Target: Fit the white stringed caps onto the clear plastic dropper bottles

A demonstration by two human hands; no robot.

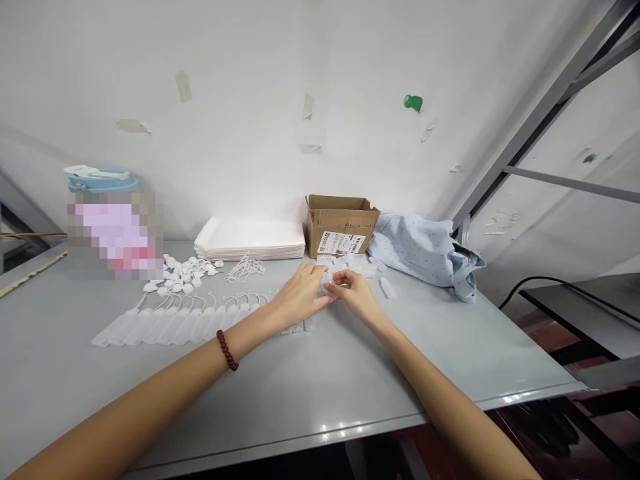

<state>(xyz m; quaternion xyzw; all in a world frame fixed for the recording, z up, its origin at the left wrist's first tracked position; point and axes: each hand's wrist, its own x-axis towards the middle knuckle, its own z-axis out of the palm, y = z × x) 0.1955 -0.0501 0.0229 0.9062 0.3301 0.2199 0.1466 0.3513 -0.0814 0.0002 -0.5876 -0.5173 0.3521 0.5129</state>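
Note:
My left hand (299, 295) and my right hand (354, 291) meet over the grey table (310, 380), fingertips pinched together on a small clear plastic piece (327, 283). A dark red bead bracelet (227, 350) sits on my left wrist. Just left of my hands lies a row of several clear plastic tubes (175, 325) with thin hooks. More loose clear pieces (357, 265) lie behind my hands, in front of the box.
A small open cardboard box (340, 225) stands at the back, a stack of white trays (250, 240) to its left, and a light blue cloth (425, 250) to its right. Small white caps (183, 272) and white strings (245, 268) lie nearby. A metal frame (540, 113) rises at right.

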